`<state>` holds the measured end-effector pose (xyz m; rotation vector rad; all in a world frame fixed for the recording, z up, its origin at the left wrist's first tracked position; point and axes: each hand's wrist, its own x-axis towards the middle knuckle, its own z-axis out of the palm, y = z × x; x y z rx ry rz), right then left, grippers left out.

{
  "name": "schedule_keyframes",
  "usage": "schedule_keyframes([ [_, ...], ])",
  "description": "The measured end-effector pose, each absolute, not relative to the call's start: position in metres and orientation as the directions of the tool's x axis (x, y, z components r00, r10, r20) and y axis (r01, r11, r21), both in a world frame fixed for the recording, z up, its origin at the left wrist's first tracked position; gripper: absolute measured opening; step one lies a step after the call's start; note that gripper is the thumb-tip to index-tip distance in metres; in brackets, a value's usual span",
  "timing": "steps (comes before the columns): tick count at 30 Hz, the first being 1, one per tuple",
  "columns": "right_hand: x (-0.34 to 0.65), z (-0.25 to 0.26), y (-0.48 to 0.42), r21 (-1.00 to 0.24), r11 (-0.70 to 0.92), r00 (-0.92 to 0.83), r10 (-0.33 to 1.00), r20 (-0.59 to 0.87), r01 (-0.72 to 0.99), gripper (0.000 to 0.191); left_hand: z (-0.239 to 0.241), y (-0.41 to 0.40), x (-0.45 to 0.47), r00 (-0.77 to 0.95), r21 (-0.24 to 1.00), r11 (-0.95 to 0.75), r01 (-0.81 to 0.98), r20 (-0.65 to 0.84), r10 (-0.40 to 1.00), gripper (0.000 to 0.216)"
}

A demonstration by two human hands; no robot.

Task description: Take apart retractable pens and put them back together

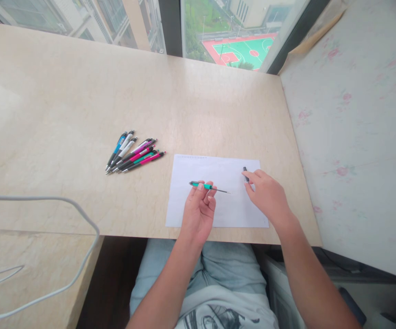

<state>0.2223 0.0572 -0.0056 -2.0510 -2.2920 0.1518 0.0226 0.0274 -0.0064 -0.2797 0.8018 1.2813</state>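
Note:
My left hand [200, 208] is closed around the green barrel of a ballpoint pen [207, 186], its clip end toward the left. A thin dark refill [221, 190] sticks out bare from the barrel's right end. Over the right part of a white paper sheet [225, 214], my right hand [266, 189] has its thumb and fingers at a short black pen grip section [246, 173]. It seems pinched, apart from the green barrel. The paper lies under both hands, with a faint printed line along its top edge.
Several click pens [136, 157] in blue, white, purple, pink and green lie in a fanned pile left of the paper. A white cable [81, 212] loops at the left. A flowered wall panel [349, 151] borders the table [218, 105] on the right; windows stand behind.

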Motion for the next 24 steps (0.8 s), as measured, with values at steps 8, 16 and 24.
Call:
schedule_keyframes([
  [8, 0.222, -0.011, 0.061, -0.088, 0.124, -0.125, 0.992, -0.006, 0.988, 0.029, -0.007, 0.027, 0.022, 0.062, 0.251, 0.305, -0.919, -0.671, 0.739, 0.011],
  [16, 0.220, -0.013, 0.061, -0.079, 0.108, -0.108, 0.994, 0.006, 0.991, 0.027, -0.007, 0.027, 0.023, 0.082, 0.233, 0.307, -0.923, -0.659, 0.747, 0.008],
  [24, 0.221, -0.018, 0.061, -0.149, 0.104, -0.100, 0.994, 0.032, 0.983, 0.022, -0.008, 0.026, 0.023, 0.086, 0.235, 0.313, -0.920, -0.658, 0.748, 0.007],
])
